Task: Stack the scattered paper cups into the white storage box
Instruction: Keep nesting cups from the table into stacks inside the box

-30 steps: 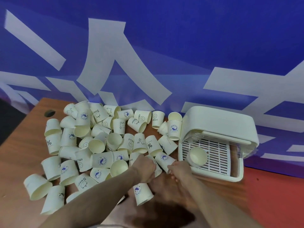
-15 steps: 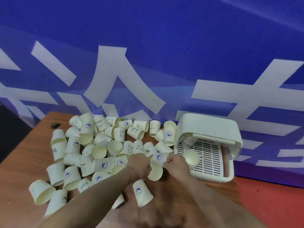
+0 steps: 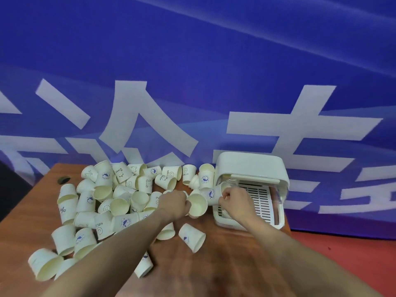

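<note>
The person stands at a wooden table (image 3: 214, 275) set against a blue banner (image 3: 192, 61) with large white characters. The scattered paper cups (image 3: 111, 202) cover the left and middle of the table, most lying on their sides or tipped against one another, a few upright near the banner. The white storage box (image 3: 250, 168) sits at the right end, open toward the person, with a slatted tray (image 3: 260, 202) showing inside. The left hand (image 3: 173, 202) is closed in a fist around the rim of one cup (image 3: 198, 205), whose open mouth faces the camera. The right hand (image 3: 234, 201) is curled around a second cup (image 3: 212, 194), printed with a blue emblem, held on its side at the left front edge of the box. The two held cups lie just beside each other, apparently touching; whether one has begun to enter the other cannot be told. The right fingertips are hidden behind the knuckles. Judgement: the step in hand is nesting two picked cups into one stack before it goes into the box, and the task is at an early stage, with nearly all cups unstacked on the table. The next move calls for aligning one cup's base with the other's mouth, sliding them together without crushing the thin walls, then setting the stack on the tray. One loose cup (image 3: 191, 236) lies near the forearms and could be knocked.
</note>
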The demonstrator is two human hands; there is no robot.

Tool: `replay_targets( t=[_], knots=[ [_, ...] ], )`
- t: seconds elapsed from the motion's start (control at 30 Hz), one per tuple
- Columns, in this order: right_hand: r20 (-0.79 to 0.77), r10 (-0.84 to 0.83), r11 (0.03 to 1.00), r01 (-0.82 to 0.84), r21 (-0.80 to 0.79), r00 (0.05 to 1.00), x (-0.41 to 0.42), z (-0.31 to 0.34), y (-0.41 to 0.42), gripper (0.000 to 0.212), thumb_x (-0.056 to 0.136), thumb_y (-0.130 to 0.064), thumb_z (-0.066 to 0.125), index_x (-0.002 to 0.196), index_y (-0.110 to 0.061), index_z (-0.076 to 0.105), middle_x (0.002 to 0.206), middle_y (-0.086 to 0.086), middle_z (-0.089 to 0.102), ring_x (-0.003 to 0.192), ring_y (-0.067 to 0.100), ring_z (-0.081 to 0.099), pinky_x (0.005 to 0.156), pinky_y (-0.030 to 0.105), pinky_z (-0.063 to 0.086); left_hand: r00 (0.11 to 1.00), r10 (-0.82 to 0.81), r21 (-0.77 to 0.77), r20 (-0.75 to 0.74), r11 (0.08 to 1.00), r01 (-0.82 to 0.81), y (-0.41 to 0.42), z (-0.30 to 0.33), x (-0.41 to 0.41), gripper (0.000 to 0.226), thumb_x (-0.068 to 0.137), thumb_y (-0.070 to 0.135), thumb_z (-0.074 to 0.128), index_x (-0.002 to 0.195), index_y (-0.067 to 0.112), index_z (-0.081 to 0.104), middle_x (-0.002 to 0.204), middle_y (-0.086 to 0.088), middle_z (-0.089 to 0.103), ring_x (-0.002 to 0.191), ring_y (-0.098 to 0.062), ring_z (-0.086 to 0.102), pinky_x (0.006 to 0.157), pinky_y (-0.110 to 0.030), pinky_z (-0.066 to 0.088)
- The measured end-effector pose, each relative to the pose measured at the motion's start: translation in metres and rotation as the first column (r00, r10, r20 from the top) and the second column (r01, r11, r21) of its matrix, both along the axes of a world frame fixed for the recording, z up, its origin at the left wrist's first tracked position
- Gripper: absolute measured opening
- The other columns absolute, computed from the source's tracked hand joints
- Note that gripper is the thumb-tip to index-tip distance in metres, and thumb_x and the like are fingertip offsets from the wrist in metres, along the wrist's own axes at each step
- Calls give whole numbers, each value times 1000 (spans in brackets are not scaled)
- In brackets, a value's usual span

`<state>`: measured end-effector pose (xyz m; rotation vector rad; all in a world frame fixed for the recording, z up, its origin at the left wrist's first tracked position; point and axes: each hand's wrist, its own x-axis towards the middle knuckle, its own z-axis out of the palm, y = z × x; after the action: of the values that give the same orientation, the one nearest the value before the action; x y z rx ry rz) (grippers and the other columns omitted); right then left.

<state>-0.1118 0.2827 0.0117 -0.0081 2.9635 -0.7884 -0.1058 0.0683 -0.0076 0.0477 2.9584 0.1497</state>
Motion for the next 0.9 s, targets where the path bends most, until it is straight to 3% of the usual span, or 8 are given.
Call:
replay_targets(
  t=[0.13,0.23,0.37,0.6,0.77,0.9],
  knots=[
    [-56,-14,999,16,34,998,2,5,22,12,75,-28,60,72,-17,65,73,-3,61,73,23,60,61,32,49,998,69,88,3,994,-69,19,10,-4,30,90,39,47,67,19,49,70,2,53,71,-22,56,59,-28,38],
    [-82,-31,999,35,41,996,4,8,40,12,80,-28,62,73,-18,65,83,-2,58,79,21,58,67,35,50,994,107,182,-20,978,-102,35,16,-10,32,87,36,49,63,16,50,67,1,51,66,-21,53,54,-27,36],
    [-118,-51,994,62,88,992,6,10,63,13,83,-28,61,76,-17,64,89,-2,56,81,18,54,64,31,42,993,117,219,-36,970,-106,54,25,-23,32,85,34,49,58,17,46,56,3,48,58,-19,50,50,-27,31],
    [-105,-62,989,75,125,993,8,9,92,14,84,-27,57,79,-16,65,89,-3,55,82,18,53,65,31,43,995,91,182,-48,980,-81,83,29,-39,26,85,35,48,68,16,51,72,0,55,70,-22,55,59,-28,39],
    [-80,-91,987,100,126,993,5,4,108,15,84,-28,57,78,-17,64,87,-3,56,78,19,57,64,32,46,998,59,169,-26,984,-54,102,20,-45,31,85,35,49,59,20,47,64,3,51,66,-19,54,54,-26,35],
    [-74,-95,975,108,193,993,4,-3,119,17,85,-26,55,71,-16,58,81,-4,54,68,17,53,54,29,39,999,25,149,34,988,-30,113,5,-51,25,87,38,49,71,20,55,74,1,59,73,-20,59,62,-28,44]
  ],
)
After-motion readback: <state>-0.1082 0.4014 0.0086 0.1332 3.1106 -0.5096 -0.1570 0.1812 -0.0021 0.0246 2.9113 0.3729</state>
